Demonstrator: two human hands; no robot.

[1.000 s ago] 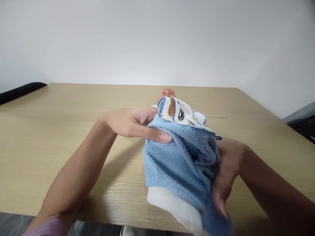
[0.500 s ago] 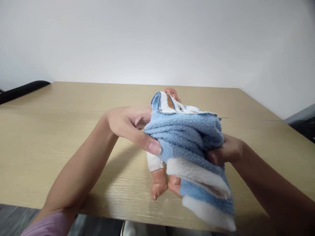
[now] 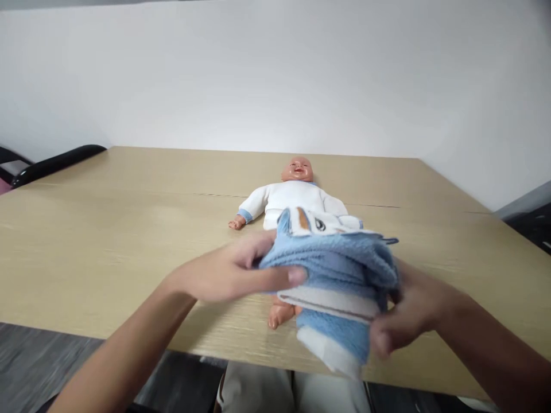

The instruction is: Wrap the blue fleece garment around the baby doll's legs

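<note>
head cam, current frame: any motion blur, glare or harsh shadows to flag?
Head view: motion blur smears the left hand, the right hand and the blue towel they grip. The doll behind them is fairly sharp. Head view lighting is soft and even, with no glare on the table and only faint shadows under the arms. The top corners darken slightly.

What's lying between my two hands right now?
In the head view, a bunched blue towel fills the gap, left hand and right hand both gripping it over the doll.
</note>
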